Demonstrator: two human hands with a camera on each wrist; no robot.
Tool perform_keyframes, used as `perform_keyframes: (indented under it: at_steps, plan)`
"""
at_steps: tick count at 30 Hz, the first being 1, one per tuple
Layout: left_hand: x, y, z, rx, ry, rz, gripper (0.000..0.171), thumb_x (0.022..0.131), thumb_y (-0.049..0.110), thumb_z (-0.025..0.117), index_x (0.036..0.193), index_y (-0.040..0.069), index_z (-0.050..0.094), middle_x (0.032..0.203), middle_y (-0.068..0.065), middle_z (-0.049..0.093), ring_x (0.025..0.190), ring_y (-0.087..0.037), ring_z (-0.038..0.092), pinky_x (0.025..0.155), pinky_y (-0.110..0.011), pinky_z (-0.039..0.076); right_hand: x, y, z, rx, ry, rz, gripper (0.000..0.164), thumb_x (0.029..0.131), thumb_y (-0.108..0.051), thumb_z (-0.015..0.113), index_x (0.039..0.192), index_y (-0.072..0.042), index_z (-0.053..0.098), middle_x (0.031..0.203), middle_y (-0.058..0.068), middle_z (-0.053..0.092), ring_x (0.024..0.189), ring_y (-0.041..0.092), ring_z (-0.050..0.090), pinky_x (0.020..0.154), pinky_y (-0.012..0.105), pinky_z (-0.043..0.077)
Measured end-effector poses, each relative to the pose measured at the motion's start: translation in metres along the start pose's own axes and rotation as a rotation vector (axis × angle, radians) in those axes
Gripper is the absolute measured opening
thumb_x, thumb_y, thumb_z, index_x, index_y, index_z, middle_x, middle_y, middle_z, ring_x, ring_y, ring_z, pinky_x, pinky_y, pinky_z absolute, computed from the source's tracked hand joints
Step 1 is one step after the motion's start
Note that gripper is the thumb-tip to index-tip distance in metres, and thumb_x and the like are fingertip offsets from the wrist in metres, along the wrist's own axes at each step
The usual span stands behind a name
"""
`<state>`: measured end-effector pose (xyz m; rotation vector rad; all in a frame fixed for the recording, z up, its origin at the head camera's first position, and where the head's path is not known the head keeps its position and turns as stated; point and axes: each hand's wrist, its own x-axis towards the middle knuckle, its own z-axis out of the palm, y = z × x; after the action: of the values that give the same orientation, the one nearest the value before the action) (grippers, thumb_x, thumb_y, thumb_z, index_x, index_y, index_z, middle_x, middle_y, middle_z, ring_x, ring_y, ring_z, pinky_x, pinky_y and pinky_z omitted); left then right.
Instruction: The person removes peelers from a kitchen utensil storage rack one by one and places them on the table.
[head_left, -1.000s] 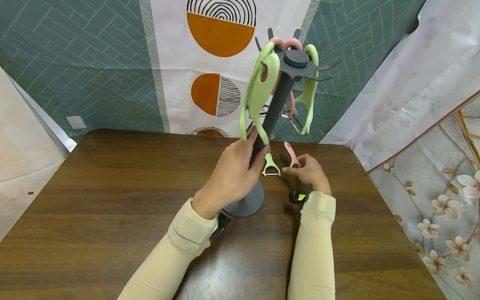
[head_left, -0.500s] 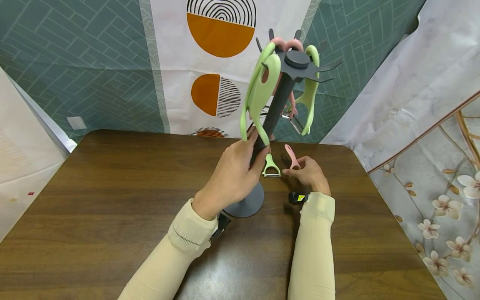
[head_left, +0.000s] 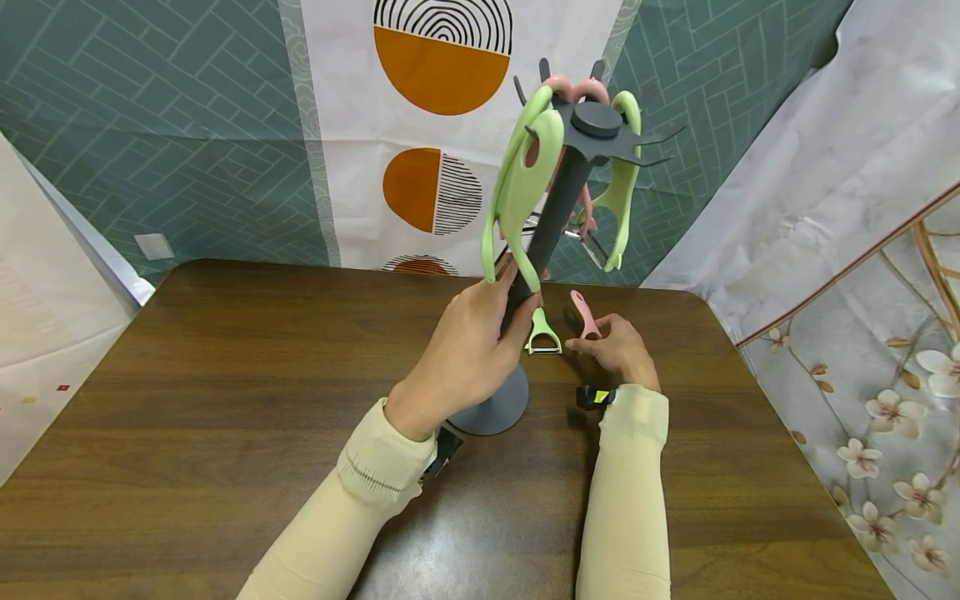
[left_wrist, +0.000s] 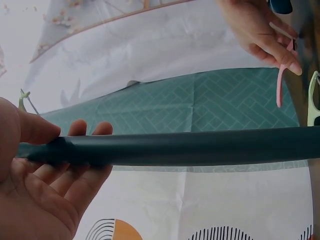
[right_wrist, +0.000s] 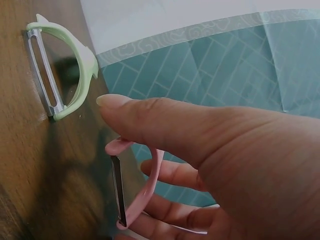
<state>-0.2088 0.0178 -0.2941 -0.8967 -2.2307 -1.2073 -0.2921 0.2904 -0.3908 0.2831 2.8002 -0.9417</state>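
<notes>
The right hand [head_left: 624,346] pinches the pink peeler [head_left: 581,310] by its forked head, near the desk's [head_left: 285,367] far edge and short of its far right corner; the handle points toward that edge. The left hand [head_left: 461,346] is wrapped round the post of the dark rack [head_left: 557,204], fingers on one side and thumb on the other.

The likeliest trouble is at the blade [right_wrist: 118,187]: with the thumb and fingers close about the head, a small slip could nick a finger or let the peeler drop or twist. The rack looks top-heavy, so a loosened or turning left hand might rock its round base [head_left: 495,408] and shake the hung tools off their prongs.

Another green peeler [head_left: 540,321] lies between the base and the right hand, well in from the desk's right edge; a low sweep leftward could knock it, or the black wrist camera [head_left: 596,397] could. Overhead, the green tools [head_left: 528,179] hang close above the left hand, pink ones [head_left: 590,88] hang on the rack's far side, and a green one [head_left: 621,196] fills part of its right side, crowding access to the bare-tipped prongs [head_left: 662,132] there
</notes>
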Motion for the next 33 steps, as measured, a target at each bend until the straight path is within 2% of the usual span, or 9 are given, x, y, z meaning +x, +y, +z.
perform_keyframes:
  at_steps: [10,20,25,33]
  plan:
    - [-0.001,0.001,0.001,0.019,0.006,0.014,0.041,0.105,0.012,0.055,0.143,-0.001,0.048,0.092,-0.005,0.063,0.072,-0.017,0.055,0.067,-0.032,0.046,0.001,0.000,0.003,0.027,0.015,0.043,0.063,0.089,-0.038,0.078,0.132,-0.001,0.051,0.122,0.016,0.054,0.108,0.031,0.050,0.092,0.045,0.044]
    - [-0.001,0.000,0.002,0.021,0.011,0.019,0.038,0.105,0.012,0.055,0.139,-0.002,0.050,0.097,-0.006,0.064,0.074,-0.018,0.057,0.069,-0.032,0.048,0.005,0.002,0.007,0.028,0.054,0.067,0.070,0.089,-0.036,0.078,0.137,0.004,0.048,0.126,0.021,0.056,0.111,0.034,0.052,0.099,0.050,0.046]
    - [-0.001,0.001,0.001,0.012,0.011,0.021,0.039,0.105,0.012,0.055,0.141,-0.002,0.049,0.093,-0.005,0.063,0.072,-0.019,0.057,0.066,-0.031,0.047,0.009,0.003,0.009,0.038,0.075,0.081,0.071,0.089,-0.035,0.078,0.139,0.005,0.047,0.129,0.023,0.055,0.114,0.036,0.051,0.105,0.054,0.045]
    - [-0.001,0.000,0.001,0.008,0.014,0.021,0.039,0.105,0.012,0.054,0.141,-0.001,0.049,0.092,-0.006,0.063,0.073,-0.020,0.058,0.067,-0.032,0.046,0.011,0.004,0.011,0.033,0.085,0.083,0.070,0.089,-0.034,0.079,0.138,0.005,0.048,0.128,0.024,0.056,0.112,0.036,0.052,0.104,0.053,0.046]
